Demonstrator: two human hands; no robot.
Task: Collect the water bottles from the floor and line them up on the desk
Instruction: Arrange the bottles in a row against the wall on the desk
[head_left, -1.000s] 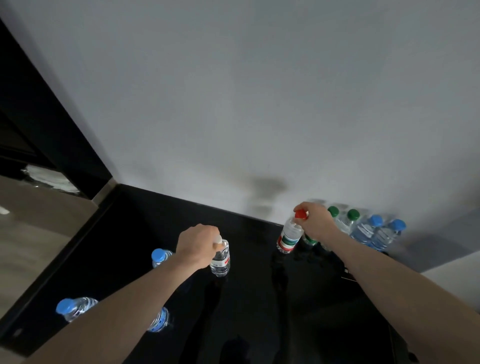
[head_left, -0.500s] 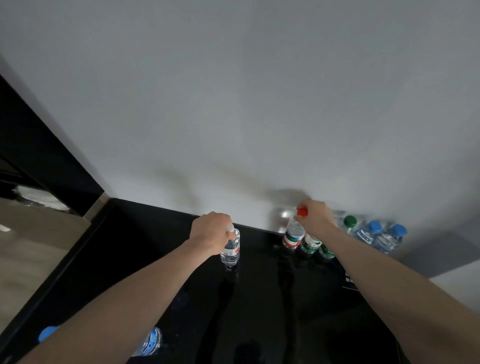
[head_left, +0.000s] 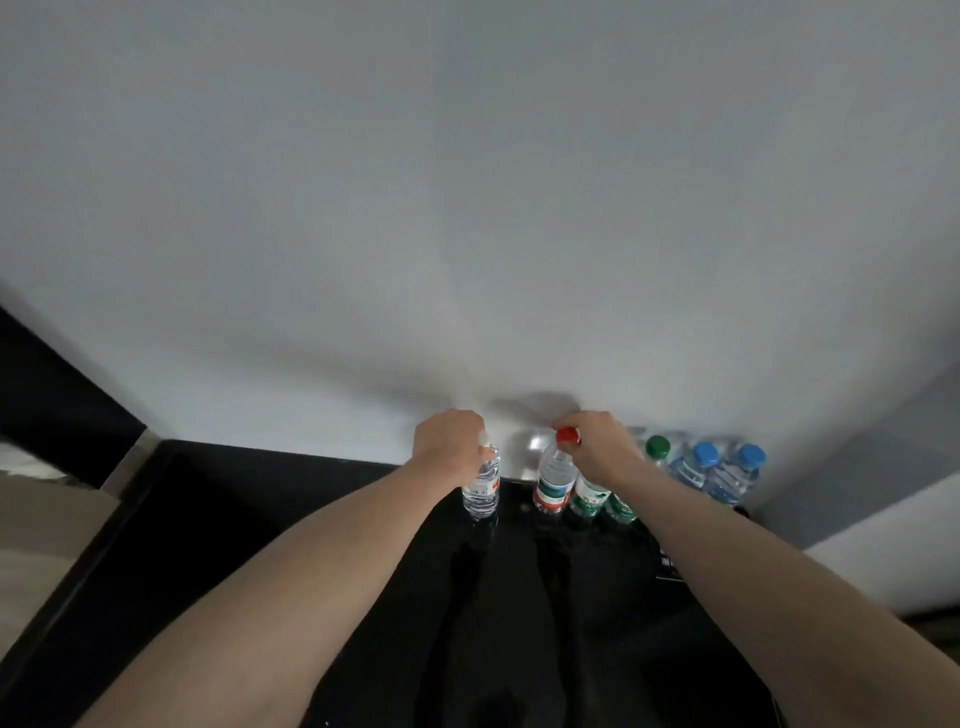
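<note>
Both hands are at the back edge of the black desk (head_left: 260, 545), against the white wall (head_left: 467, 208). The left hand (head_left: 449, 441) is clenched around the top of a clear bottle (head_left: 482, 488); its cap is hidden under the fingers. The right hand (head_left: 602, 447) pinches the neck of the red-capped bottle (head_left: 555, 480), with the cap showing just left of the fingers.

**Risks**
- Both bottles are gripped high. Judged from this, a release before the base sits flat could let a bottle tip.
- Directly under the right hand stand two green-labelled bottles (head_left: 589, 498), touching or nearly touching the red-capped one. A sideways nudge on release could knock the row over.
- The clear bottle stands apart from the row, to the left of the right hand. Left there, the line would have a gap.

**Containers**
- All bottles appear upright, capped and filled with clear water.
- To the right of the right hand: one green-capped bottle (head_left: 657, 448), then two blue-capped bottles (head_left: 727, 470), close together along the wall.
</note>
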